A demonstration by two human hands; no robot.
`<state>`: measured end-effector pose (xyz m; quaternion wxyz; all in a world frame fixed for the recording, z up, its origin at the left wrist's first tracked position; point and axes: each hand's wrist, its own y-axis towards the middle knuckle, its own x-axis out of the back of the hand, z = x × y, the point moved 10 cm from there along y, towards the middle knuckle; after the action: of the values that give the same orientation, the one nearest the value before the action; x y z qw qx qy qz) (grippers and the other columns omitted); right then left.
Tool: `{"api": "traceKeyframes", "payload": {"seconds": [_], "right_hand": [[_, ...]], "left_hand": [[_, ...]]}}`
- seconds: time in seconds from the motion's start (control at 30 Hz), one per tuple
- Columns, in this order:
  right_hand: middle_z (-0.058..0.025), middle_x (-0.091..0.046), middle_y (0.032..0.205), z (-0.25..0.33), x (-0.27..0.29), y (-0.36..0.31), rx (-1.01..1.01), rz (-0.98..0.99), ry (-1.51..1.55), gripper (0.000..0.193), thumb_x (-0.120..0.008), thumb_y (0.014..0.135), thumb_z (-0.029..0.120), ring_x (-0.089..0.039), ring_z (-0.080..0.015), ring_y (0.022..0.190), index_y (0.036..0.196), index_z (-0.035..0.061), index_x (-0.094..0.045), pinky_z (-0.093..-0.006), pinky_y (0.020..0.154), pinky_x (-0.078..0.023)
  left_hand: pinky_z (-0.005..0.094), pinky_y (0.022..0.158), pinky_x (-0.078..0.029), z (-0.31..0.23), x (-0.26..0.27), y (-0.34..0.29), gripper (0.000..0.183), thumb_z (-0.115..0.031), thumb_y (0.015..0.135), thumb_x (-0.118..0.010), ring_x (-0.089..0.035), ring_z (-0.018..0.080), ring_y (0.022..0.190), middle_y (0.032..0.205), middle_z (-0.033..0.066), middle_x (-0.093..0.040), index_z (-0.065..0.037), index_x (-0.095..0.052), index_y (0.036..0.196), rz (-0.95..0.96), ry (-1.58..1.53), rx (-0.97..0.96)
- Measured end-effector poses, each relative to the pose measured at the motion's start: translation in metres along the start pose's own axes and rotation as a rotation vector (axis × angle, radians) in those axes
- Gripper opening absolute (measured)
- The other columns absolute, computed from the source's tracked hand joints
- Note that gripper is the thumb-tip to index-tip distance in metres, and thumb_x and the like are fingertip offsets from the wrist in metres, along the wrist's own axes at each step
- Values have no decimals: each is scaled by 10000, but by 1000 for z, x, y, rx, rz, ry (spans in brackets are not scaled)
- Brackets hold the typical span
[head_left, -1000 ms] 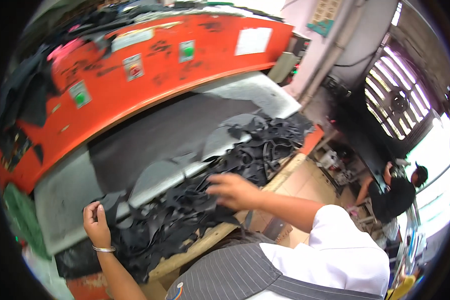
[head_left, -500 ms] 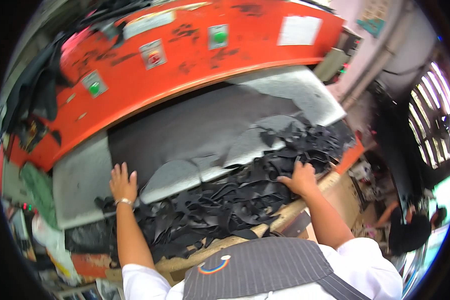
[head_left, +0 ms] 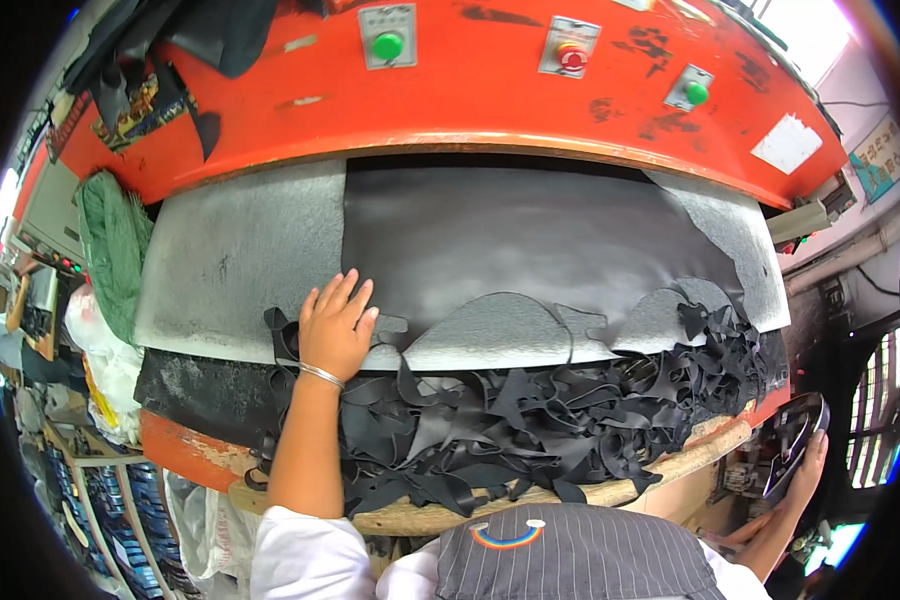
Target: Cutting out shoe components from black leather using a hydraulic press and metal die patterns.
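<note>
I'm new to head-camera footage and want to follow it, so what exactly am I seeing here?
There's no robot: a person works bare-handed, and a fisheye camera on their head looks down, bending straight edges. Ahead is a red-orange metal machine with push buttons. Below it, a smooth, black, leather-like sheet lies on a pale grey flat board; tangled black cut scraps heap along the near edge. The left hand is spread open over the sheet's near-left edge. The right hand, far right, holds a curved black-rimmed object; its exact kind is unclear.
</note>
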<state>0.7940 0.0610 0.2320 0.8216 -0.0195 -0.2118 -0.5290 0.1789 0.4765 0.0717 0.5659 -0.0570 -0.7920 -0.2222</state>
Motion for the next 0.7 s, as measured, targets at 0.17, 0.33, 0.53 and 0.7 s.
{"api": "traceKeyframes", "payload": {"seconds": [0.17, 0.33, 0.53, 0.7], "right_hand": [[-154, -547, 1225, 109, -141, -62, 522, 396, -435, 344, -653, 864, 116, -516, -231, 1123, 1162, -19, -549, -352, 956, -405], [-153, -565, 1217, 161, -371, -154, 1269, 943, -501, 347, -802, 595, 139, -523, -362, 1120, 905, 86, -655, -542, 1049, -323], [-85, -561, 1169, 153, -513, -216, 1542, 1091, -347, 197, -764, 710, 198, -542, -288, 1014, 863, 130, -659, -523, 1033, -352], [-70, -566, 1178, 144, -555, -220, 1619, 1150, -296, 177, -753, 722, 211, -543, -261, 1017, 864, 145, -671, -503, 1042, -356]], "left_hand": [[460, 1095, -297, -8, 1, 4, 342, -265, 885, -588, -492, 273, 1275, 1314, 114, -585, -84, -677, 1162, -91, -81, 2], [435, 1088, -318, 11, -1, -5, 317, -239, 871, -596, -519, 264, 1251, 1268, 119, -615, -66, -695, 1117, -142, -124, 32], [430, 1088, -322, 10, 0, -6, 323, -243, 868, -593, -516, 263, 1252, 1268, 122, -614, -55, -692, 1111, -136, -163, 48], [434, 1094, -315, 11, 2, -5, 336, -242, 865, -599, -505, 260, 1262, 1270, 122, -611, -57, -677, 1135, -121, -176, 48]]}}
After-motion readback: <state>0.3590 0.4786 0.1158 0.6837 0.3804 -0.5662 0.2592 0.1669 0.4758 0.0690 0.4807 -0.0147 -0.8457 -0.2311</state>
